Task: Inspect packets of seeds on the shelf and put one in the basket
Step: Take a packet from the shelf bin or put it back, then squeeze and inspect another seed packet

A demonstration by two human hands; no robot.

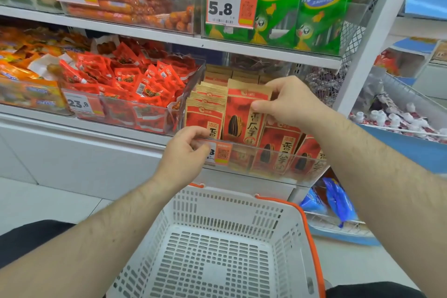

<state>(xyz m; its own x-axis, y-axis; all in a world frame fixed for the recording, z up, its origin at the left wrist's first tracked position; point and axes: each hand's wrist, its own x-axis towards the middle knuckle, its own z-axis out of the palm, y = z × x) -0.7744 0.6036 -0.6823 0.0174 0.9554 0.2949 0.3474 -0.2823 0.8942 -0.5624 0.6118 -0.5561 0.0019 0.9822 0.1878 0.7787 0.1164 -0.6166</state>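
Note:
Red and tan seed packets stand in rows in a clear plastic bin (266,162) on the lower shelf. My right hand (287,101) pinches the upper right side of one raised seed packet (242,113), which stands higher than its neighbours. My left hand (186,150) grips the bin's front rim beside the price tag, fingers curled over the edge near the front left packet (200,116). A white basket (183,203) with orange handles sits empty below my arms.
A clear bin of small red snack packs (125,84) stands left of the seeds. Green sausage bags (278,2) fill the shelf above. A white shelf post (372,38) rises at the right, with wire bins of goods (396,116) beyond it.

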